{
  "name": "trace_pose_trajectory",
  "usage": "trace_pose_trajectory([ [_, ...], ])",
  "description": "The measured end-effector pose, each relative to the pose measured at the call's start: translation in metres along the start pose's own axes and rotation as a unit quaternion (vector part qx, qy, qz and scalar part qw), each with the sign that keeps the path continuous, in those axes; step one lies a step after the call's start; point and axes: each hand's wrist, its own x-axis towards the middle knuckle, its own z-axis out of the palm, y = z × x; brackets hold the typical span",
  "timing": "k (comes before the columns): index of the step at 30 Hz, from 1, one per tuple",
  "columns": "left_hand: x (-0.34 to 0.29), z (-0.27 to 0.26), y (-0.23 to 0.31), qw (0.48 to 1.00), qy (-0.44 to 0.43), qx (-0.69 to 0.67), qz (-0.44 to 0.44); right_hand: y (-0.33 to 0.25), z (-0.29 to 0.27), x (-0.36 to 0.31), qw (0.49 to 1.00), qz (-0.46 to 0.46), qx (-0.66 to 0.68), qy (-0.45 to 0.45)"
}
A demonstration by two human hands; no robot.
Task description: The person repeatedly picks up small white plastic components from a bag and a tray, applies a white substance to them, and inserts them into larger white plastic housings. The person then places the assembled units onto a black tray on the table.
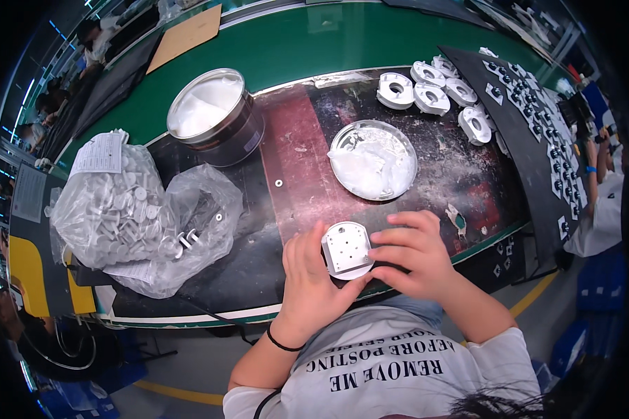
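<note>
Near the front edge of the bench, a silver-white metal housing (346, 246) with a flat face and several small holes sits between my hands. My left hand (309, 274) curls round its left side, with the thumb along its lower edge. From the right, my right hand (414, 253) has its thumb and fingertips against the housing's edge, the upper fingers partly spread. Just beyond my hands lies a round metal lid (407, 183) with white grease in it. A small white washer (279, 183) rests on the bench to the left.
A large tin (248, 133) of white grease stands at the back left. Closer on the left lies a clear bag (129, 202) of white plastic parts. Several white metal housings (432, 99) sit at the far right, beside a black board (531, 133) bearing small black parts. A person (601, 202) is at the right.
</note>
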Motion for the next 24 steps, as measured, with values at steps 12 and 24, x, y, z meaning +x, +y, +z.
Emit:
trace_pose_trajectory([
  [12, -0.004, 0.001, -0.001, 1.0, -0.005, 0.003, -0.01, -0.017, 0.009, 0.004, 0.997, 0.006, -0.068, -0.044],
  [24, 0.008, -0.089, -0.018, 0.987, 0.046, 0.137, -0.075, 0.006, -0.03, -0.023, 0.996, 0.013, 0.02, 0.091],
])
